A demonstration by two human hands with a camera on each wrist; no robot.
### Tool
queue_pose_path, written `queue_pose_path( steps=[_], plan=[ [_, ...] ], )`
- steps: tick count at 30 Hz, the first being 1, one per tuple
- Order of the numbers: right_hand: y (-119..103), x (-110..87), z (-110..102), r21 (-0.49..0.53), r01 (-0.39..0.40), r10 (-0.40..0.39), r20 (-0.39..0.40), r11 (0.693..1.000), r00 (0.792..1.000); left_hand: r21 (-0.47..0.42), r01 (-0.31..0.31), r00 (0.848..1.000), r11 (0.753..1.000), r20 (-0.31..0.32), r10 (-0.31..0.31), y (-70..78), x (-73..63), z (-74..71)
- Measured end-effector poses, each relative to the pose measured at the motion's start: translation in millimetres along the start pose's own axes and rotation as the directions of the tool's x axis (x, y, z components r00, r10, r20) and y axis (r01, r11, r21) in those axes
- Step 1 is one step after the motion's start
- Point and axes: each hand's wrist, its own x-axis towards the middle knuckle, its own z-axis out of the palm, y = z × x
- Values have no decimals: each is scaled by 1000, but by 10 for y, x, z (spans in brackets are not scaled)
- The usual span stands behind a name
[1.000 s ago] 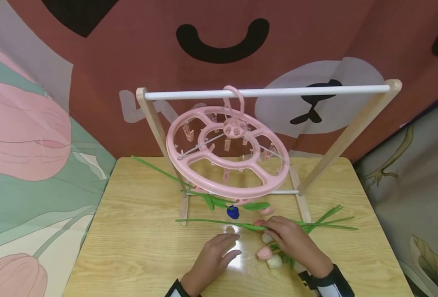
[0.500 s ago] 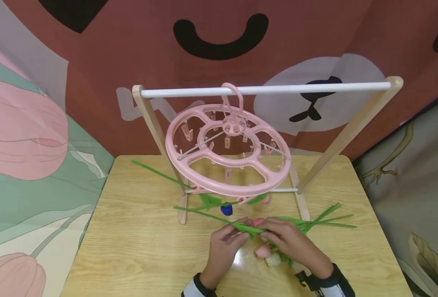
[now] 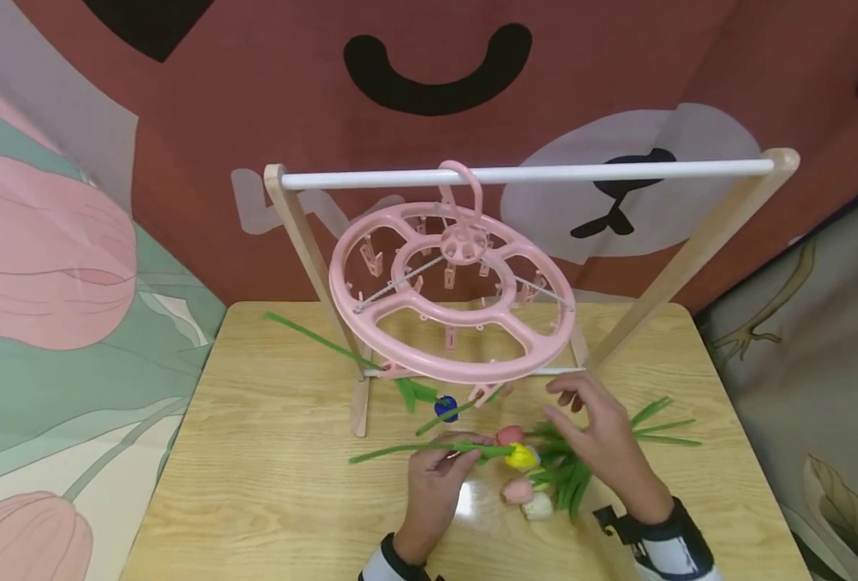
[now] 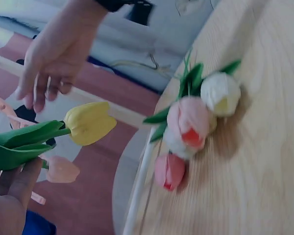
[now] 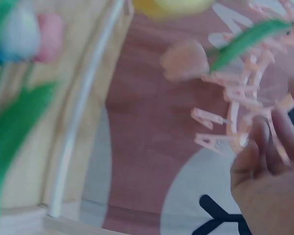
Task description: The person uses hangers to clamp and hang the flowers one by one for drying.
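My left hand (image 3: 432, 492) pinches a yellow tulip (image 3: 521, 457) near its leaves; the stem points left and the bloom right. Beyond it, my right hand (image 3: 603, 440) is raised with loosely bent fingers and nothing in them, close to the front right of a round pink clip hanger (image 3: 465, 371). A blue flower (image 3: 446, 408) hangs under the hanger's front edge. In the left wrist view a pale pink tulip (image 4: 62, 170) shows behind the yellow one. On the table beneath my right hand lie a pink tulip (image 3: 518, 491), a white tulip (image 3: 538, 507) and a coral tulip (image 3: 510, 436).
The hanger hooks over the white bar (image 3: 581, 172) of a wooden stand (image 3: 697, 242) at the table's back. Several pink clips (image 3: 451, 337) dangle from its rings. Green stems (image 3: 664, 428) stretch right across the wooden table (image 3: 269, 484). A printed cloth covers the wall behind.
My left hand came in from the left and took the yellow tulip by its leaves. My right hand let go of it and moved right and up towards the hanger.
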Motion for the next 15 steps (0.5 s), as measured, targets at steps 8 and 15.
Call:
queue_pose_path(
  steps=[8, 15],
  plan=[
    [96, 488, -191, 128, -169, 163, 54, 977, 985, 236, -196, 980, 952, 88, 180, 16, 39, -51],
    [97, 708, -74, 273, -189, 170, 91, 943, 981, 347, -430, 903, 834, 184, 389, -39, 72, -27]
  ],
)
